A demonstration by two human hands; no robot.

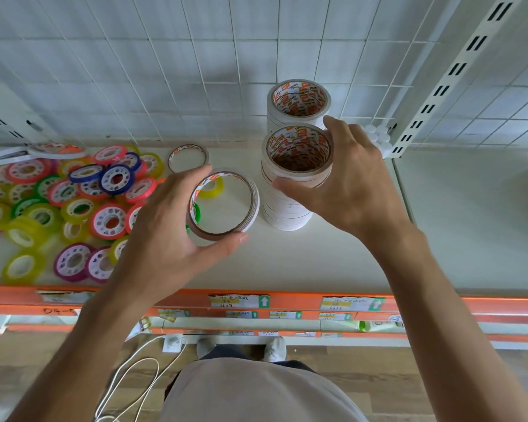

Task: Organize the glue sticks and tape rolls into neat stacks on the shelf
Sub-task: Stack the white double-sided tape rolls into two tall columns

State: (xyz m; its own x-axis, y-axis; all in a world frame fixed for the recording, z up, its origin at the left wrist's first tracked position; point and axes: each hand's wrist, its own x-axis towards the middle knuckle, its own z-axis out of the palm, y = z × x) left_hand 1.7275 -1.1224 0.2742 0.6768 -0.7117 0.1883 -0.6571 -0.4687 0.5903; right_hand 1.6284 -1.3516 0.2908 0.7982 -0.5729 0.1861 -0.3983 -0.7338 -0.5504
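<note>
My left hand point(162, 239) grips a few thin white tape rolls point(250, 205) held together above the shelf, thumb below and fingers over the top. My right hand point(348, 184) wraps the top of the near stack of white tape rolls point(287, 214), thumb at its front and fingers at its right side. A second, taller stack of white tape rolls point(299, 117) stands right behind it. One single thin roll point(188, 158) lies flat to the left of the stacks. A loose heap of small coloured tape rolls point(73, 196) covers the shelf's left part.
The white shelf point(439, 239) has an orange front rail point(287, 303) with price labels. A wire grid back panel point(195, 71) rises behind. A slotted upright point(439, 89) stands at the right, with small white caps point(378, 138) beside it. A white cable point(128, 379) lies on the floor.
</note>
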